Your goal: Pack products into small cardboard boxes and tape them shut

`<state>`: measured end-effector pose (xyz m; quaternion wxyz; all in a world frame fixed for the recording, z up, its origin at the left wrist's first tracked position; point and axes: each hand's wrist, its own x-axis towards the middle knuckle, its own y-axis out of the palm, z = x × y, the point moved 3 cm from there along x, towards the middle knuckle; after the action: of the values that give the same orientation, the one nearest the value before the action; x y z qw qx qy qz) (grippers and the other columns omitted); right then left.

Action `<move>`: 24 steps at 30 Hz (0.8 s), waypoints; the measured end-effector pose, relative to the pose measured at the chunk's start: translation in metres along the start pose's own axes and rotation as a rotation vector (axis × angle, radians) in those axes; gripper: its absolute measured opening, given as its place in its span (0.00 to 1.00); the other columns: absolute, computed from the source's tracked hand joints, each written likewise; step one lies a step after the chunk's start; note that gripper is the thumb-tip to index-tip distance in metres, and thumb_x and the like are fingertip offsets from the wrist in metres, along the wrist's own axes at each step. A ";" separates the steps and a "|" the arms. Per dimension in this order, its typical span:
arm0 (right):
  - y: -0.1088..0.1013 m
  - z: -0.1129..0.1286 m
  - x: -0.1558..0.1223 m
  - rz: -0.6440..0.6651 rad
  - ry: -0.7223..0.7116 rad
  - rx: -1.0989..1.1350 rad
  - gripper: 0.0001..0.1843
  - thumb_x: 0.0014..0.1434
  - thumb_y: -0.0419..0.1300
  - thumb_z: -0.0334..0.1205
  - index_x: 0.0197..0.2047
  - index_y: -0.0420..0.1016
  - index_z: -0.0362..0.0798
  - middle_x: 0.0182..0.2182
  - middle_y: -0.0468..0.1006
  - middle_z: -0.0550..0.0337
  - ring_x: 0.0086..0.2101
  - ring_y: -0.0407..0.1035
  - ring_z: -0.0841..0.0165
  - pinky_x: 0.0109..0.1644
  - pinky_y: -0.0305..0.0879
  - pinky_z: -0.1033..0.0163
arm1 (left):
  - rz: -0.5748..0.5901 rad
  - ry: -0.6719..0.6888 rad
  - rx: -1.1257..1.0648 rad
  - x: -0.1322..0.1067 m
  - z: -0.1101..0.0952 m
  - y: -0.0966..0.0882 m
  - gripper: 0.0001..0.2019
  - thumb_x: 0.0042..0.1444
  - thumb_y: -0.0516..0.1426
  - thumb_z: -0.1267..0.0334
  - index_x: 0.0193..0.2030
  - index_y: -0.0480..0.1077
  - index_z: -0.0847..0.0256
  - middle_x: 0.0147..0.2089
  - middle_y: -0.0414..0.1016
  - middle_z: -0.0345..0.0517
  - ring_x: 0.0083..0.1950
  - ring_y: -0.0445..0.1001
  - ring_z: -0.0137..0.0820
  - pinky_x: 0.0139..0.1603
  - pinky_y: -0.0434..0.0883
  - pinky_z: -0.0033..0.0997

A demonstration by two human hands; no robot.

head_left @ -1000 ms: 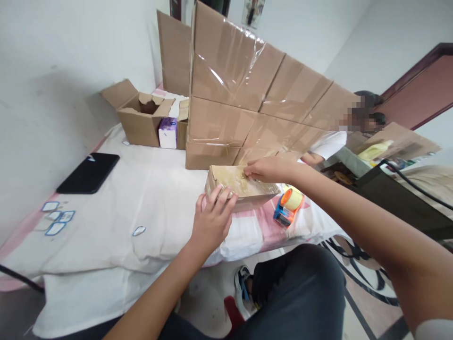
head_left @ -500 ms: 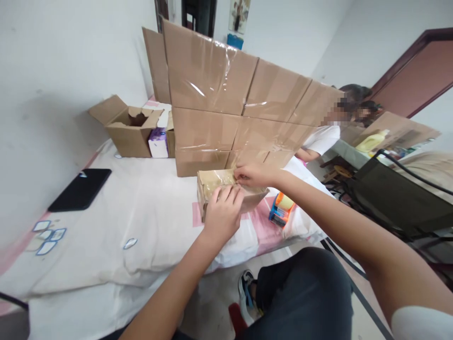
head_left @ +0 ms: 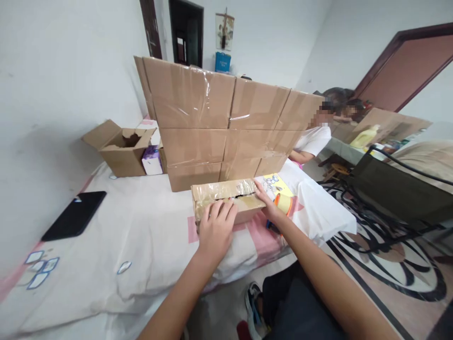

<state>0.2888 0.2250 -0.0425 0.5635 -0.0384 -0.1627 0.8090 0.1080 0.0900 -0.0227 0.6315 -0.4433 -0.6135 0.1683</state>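
Observation:
A small cardboard box [head_left: 244,217] with clear tape on it lies on the cloth-covered table. Its top flaps are folded inward, with a dark gap between them. My left hand [head_left: 217,226] is closed over the near flap at the left part, its fingers bent across the top. At the right end, my right hand [head_left: 267,203] grips the corner, fingers along the end. A tape dispenser [head_left: 285,203], orange and blue with a yellowish roll, lies right beside that hand, partly hidden by my right wrist.
A large taped cardboard panel [head_left: 198,141] stands upright behind the box. At the left are an open carton [head_left: 123,158], a purple and white box [head_left: 152,160] and a black tablet-like slab [head_left: 76,215]. Beyond the panel sits another person [head_left: 314,141]. A dark folding chair [head_left: 406,198] stands right.
The flaps of the small box have come down over its opening. My right hand has moved from above the opening to the box's right end. The view has shifted; a yellow sheet now shows.

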 end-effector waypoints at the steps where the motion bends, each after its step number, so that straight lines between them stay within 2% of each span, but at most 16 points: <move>1: 0.001 -0.008 -0.007 0.038 0.002 0.074 0.43 0.58 0.46 0.71 0.69 0.56 0.57 0.66 0.64 0.53 0.66 0.56 0.56 0.66 0.57 0.48 | -0.007 -0.003 0.000 -0.001 0.001 0.000 0.21 0.59 0.53 0.72 0.58 0.71 0.57 0.60 0.75 0.49 0.60 0.68 0.46 0.62 0.61 0.51; 3: 0.003 -0.017 -0.021 0.111 -0.005 0.138 0.50 0.54 0.47 0.76 0.72 0.51 0.57 0.68 0.61 0.52 0.68 0.52 0.55 0.68 0.54 0.47 | -0.015 0.000 -0.001 -0.001 0.004 -0.001 0.21 0.58 0.54 0.72 0.58 0.71 0.57 0.59 0.76 0.49 0.60 0.68 0.47 0.62 0.60 0.52; 5: 0.002 -0.018 -0.032 0.185 -0.029 0.122 0.58 0.49 0.55 0.77 0.74 0.45 0.56 0.70 0.55 0.50 0.70 0.48 0.55 0.71 0.49 0.49 | -0.007 0.030 -0.007 -0.001 0.009 0.000 0.22 0.57 0.54 0.73 0.58 0.71 0.58 0.59 0.76 0.50 0.60 0.68 0.47 0.63 0.61 0.52; 8: 0.001 -0.014 -0.044 0.228 -0.082 0.051 0.69 0.44 0.69 0.67 0.75 0.32 0.56 0.73 0.44 0.46 0.70 0.44 0.54 0.72 0.46 0.49 | -0.014 0.111 -0.020 -0.002 0.015 0.001 0.23 0.56 0.53 0.75 0.58 0.70 0.59 0.59 0.76 0.50 0.60 0.68 0.46 0.65 0.60 0.51; 11: -0.001 -0.009 -0.050 0.163 -0.191 -0.026 0.71 0.42 0.75 0.56 0.74 0.29 0.57 0.72 0.44 0.45 0.70 0.44 0.54 0.72 0.46 0.48 | -0.118 0.175 -0.019 -0.005 0.018 0.001 0.19 0.59 0.54 0.73 0.57 0.70 0.60 0.55 0.78 0.51 0.57 0.71 0.46 0.65 0.59 0.54; 14: 0.001 -0.006 -0.053 0.148 -0.263 -0.065 0.73 0.38 0.78 0.50 0.74 0.31 0.58 0.69 0.50 0.44 0.69 0.48 0.51 0.71 0.49 0.47 | -0.283 0.244 -0.065 -0.011 0.013 -0.001 0.11 0.61 0.56 0.69 0.51 0.70 0.61 0.42 0.80 0.50 0.45 0.74 0.42 0.53 0.67 0.48; 17: 0.002 -0.004 -0.054 0.152 -0.291 -0.080 0.73 0.38 0.78 0.45 0.73 0.31 0.58 0.67 0.54 0.44 0.68 0.49 0.51 0.70 0.52 0.47 | -0.343 0.307 -0.203 -0.016 0.000 -0.004 0.08 0.62 0.52 0.74 0.45 0.68 0.60 0.28 0.74 0.42 0.30 0.70 0.34 0.35 0.68 0.37; 20: 0.005 -0.005 -0.054 0.145 -0.311 -0.092 0.71 0.39 0.78 0.43 0.72 0.32 0.59 0.67 0.53 0.45 0.68 0.50 0.51 0.71 0.50 0.47 | -0.352 0.288 -0.351 -0.019 -0.017 -0.007 0.12 0.63 0.46 0.75 0.42 0.67 0.57 0.25 0.70 0.41 0.26 0.69 0.33 0.28 0.66 0.33; 24: 0.011 -0.008 -0.054 0.150 -0.318 -0.028 0.69 0.41 0.76 0.42 0.72 0.31 0.55 0.66 0.54 0.44 0.65 0.55 0.52 0.68 0.55 0.47 | -0.337 0.363 -0.502 -0.029 -0.035 -0.005 0.12 0.68 0.44 0.66 0.39 0.67 0.53 0.23 0.70 0.39 0.21 0.67 0.29 0.22 0.64 0.30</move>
<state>0.3003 0.1733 -0.0602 0.4680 0.0701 -0.2577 0.8424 0.1331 0.0529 -0.0318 0.6204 -0.4999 -0.5781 -0.1758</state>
